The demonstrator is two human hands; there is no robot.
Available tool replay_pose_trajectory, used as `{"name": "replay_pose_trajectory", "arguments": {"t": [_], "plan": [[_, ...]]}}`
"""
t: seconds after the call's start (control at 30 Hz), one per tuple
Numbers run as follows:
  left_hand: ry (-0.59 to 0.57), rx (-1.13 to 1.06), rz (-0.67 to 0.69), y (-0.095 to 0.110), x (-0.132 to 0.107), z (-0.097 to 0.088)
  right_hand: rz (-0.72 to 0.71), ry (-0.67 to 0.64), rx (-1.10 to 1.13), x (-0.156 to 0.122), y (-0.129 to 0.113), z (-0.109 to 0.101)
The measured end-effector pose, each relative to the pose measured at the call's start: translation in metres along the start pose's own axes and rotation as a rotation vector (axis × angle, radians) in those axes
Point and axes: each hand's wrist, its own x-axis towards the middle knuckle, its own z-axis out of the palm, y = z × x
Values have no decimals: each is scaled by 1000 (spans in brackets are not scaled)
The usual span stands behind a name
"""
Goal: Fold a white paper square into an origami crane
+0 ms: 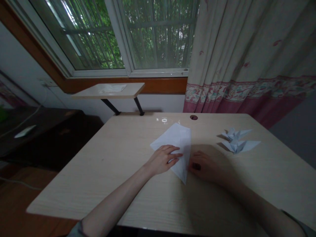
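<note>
A white sheet of paper (177, 138), folded into a kite-like shape, lies on the light wooden table (118, 171). My left hand (163, 159) rests flat on the sheet's left part, its fingers stretched toward the centre crease. My right hand (206, 166) lies at the sheet's right edge, fingers curled and pressing down against the fold near the lower point. Neither hand lifts the paper off the table.
Two folded white paper cranes (238, 140) sit on the table to the right. A cable hole (194, 117) is near the far edge. A small folding table (110, 90) stands under the window, a dark cabinet (44, 131) at left, a curtain (247, 56) at right.
</note>
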Motion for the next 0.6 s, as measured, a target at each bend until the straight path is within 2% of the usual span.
{"name": "replay_pose_trajectory", "arguments": {"t": [0.23, 0.43, 0.6], "plan": [[-7, -1, -6, 0, 0, 0, -35, -29, 132, -1, -7, 2], [-7, -19, -8, -2, 1, 0, -45, -64, 135, -1, -1, 10], [0, -43, -12, -2, 1, -1, -53, -106, 107, -3, -7, 10]]}}
